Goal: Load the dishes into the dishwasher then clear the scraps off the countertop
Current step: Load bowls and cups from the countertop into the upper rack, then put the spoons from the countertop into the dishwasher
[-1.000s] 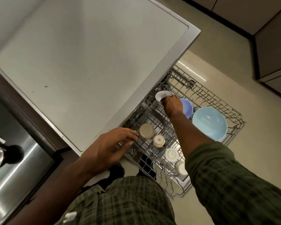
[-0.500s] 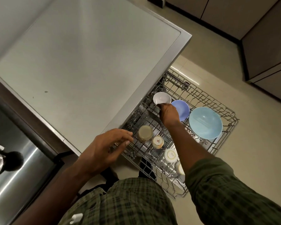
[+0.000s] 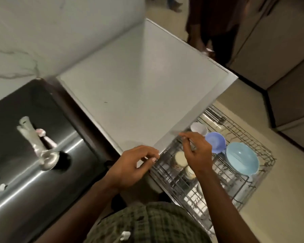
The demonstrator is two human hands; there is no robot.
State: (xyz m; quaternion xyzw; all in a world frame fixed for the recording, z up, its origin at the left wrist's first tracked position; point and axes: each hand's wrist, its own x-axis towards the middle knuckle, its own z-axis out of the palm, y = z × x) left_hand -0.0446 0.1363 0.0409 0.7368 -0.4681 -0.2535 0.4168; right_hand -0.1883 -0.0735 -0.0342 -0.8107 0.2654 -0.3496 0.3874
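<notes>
The wire dishwasher rack [image 3: 249, 181] is pulled out below the grey countertop [image 3: 139, 95]. In it stand a small white bowl [image 3: 197, 128], a purple bowl [image 3: 216, 142] and a large light blue bowl [image 3: 241, 157], with a beige cup [image 3: 179, 159] and another cup [image 3: 189, 172] nearer me. My right hand [image 3: 197, 151] hovers above the rack, fingers loosely curled, holding nothing. My left hand [image 3: 132, 165] hangs at the countertop's front corner with relaxed, curled fingers and holds nothing.
A steel sink [image 3: 33, 155] with a tap [image 3: 37, 144] lies to the left, white bits on its drainboard. A dark speck [image 3: 105, 102] sits on the countertop. Another person [image 3: 212, 23] stands at the far end. Cabinets [image 3: 279, 50] line the right.
My right hand has let go of the white bowl and risen away from the rack. The view has swung up and left, bringing the sink and the other person into sight.
</notes>
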